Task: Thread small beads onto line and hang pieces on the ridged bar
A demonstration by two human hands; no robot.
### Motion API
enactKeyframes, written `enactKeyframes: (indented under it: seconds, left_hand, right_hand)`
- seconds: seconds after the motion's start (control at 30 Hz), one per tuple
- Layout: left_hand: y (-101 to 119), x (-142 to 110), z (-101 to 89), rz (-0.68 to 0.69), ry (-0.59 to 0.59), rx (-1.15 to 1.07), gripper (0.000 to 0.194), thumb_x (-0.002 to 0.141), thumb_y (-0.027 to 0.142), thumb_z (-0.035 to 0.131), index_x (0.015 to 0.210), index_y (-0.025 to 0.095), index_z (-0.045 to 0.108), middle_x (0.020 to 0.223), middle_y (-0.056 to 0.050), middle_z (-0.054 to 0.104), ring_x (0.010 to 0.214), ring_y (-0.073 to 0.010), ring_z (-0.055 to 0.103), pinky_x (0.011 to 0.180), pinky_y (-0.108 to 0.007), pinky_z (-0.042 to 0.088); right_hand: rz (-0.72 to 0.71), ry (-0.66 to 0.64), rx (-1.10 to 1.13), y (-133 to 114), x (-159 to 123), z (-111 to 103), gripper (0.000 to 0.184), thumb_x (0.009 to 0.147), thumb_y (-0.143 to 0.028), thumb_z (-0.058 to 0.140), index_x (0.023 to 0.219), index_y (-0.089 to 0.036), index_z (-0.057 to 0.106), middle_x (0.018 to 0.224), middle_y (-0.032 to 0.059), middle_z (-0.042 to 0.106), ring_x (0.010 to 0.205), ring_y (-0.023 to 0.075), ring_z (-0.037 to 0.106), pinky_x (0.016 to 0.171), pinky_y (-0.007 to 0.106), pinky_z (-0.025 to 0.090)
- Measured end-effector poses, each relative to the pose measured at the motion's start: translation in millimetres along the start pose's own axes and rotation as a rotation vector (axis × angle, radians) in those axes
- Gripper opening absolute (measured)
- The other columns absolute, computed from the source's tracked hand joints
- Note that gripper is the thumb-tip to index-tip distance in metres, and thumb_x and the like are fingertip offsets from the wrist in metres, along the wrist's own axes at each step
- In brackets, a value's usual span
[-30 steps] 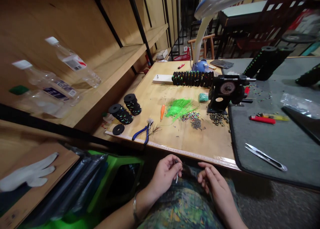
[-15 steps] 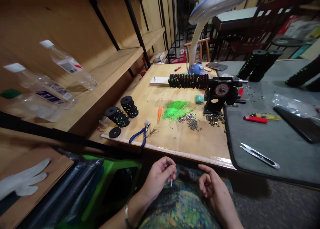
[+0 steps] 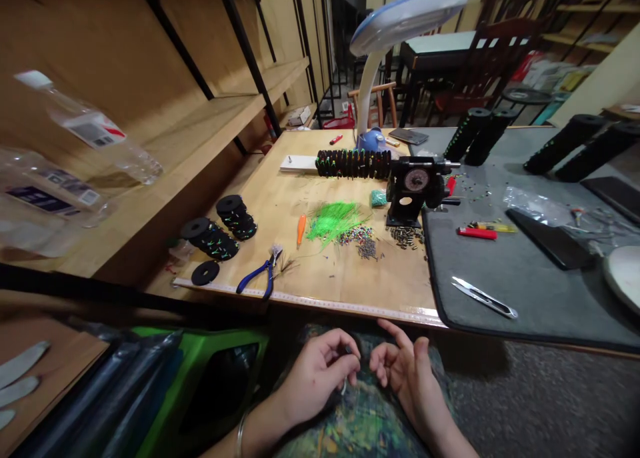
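White piece pinched between thumb and fingers of left hand, over the lap, well to the body side of the machine. Only a short pale end showing; too small and covered to tell more. Nothing visible in right hand: thumb raised, forefinger stretched out, other fingers loosely curled, a wide grip, just beside the left one but apart.

To work it well, by judgement: pinch firmly but lightly, leaving the pale end free; brace left wrist; close right thumb and forefinger slowly on that end, from the open side. Easy to lose something so small in the patterned cloth, so release one pinch only after feeling the other take hold.

Mind the table edge, on the body side of the machine, near the right forefinger and easy to brush on lifting. Best room in the gap between the hands, below that edge. On reaching up, watch for loose beads and green strands to the left of the machine on its near side, pliers farther left, and snips nearer and to its right.
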State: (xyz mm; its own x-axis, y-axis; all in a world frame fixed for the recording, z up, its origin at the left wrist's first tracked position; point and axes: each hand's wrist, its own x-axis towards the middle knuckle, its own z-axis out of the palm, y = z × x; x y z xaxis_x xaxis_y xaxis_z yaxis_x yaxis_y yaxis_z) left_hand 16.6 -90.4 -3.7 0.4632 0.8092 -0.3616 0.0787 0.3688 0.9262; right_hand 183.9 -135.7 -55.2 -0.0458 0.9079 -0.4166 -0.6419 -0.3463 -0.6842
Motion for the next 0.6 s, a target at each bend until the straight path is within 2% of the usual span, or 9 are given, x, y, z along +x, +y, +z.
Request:
enactKeyframes:
  seconds: [0.1,0.23,0.33,0.43,0.5,0.6]
  left_hand:
    - [9,1,5.9,0.052,-0.046,0.037,0.015,0.081,0.028,0.064,0.077,0.014,0.060,0.063,0.000,0.059,0.056,-0.0109,0.055,0.055,-0.021,0.043]
    - [16,11,12.4,0.136,-0.113,0.011,0.009,0.080,0.021,0.062,0.077,0.013,0.061,0.088,-0.006,0.061,0.061,-0.0107,0.059,0.060,-0.023,0.049]
    - [16,21,16.5,0.139,-0.178,-0.036,0.011,0.080,0.021,0.063,0.073,0.012,0.060,0.108,-0.011,0.058,0.058,-0.0083,0.061,0.059,-0.024,0.051]
    - [13,29,21.5,0.108,-0.228,-0.055,0.016,0.078,0.025,0.064,0.071,0.012,0.059,0.116,-0.013,0.056,0.053,-0.0071,0.061,0.054,-0.024,0.052]
    - [10,33,24.9,0.075,-0.223,-0.068,0.019,0.076,0.028,0.067,0.071,0.012,0.058,0.110,-0.013,0.060,0.049,-0.0062,0.059,0.047,-0.022,0.050]
    - [4,39,28.1,0.004,-0.204,-0.079,0.024,0.076,0.035,0.068,0.077,0.013,0.058,0.075,-0.005,0.064,0.041,-0.0062,0.053,0.040,-0.019,0.044]
  right_hand:
    - [0.005,0.029,0.015,3,1,1,0.087,0.072,-0.085,0.040,0.123,-0.015,0.050,0.063,0.0034,0.066,0.051,0.0148,0.052,0.050,0.024,0.036]
    - [0.019,0.040,0.035,8,4,-1,0.088,0.070,-0.086,0.043,0.121,-0.015,0.053,0.061,0.0024,0.065,0.051,0.0154,0.054,0.048,0.024,0.036]
    - [0.030,0.034,0.040,15,8,-4,0.084,0.071,-0.085,0.043,0.116,-0.016,0.057,0.057,0.0014,0.063,0.049,0.0149,0.054,0.047,0.023,0.037]
    - [0.037,0.038,0.003,25,18,-7,0.084,0.066,-0.088,0.044,0.108,-0.018,0.061,0.055,0.0003,0.062,0.045,0.0138,0.052,0.043,0.022,0.037]
    - [0.037,0.024,-0.065,32,26,-9,0.091,0.058,-0.094,0.038,0.100,-0.018,0.062,0.049,-0.0014,0.057,0.037,0.0127,0.047,0.036,0.022,0.033]
    - [0.026,-0.022,-0.151,38,34,-10,0.096,0.055,-0.098,0.028,0.094,-0.018,0.063,0.042,-0.0028,0.051,0.031,0.0115,0.041,0.030,0.021,0.026]
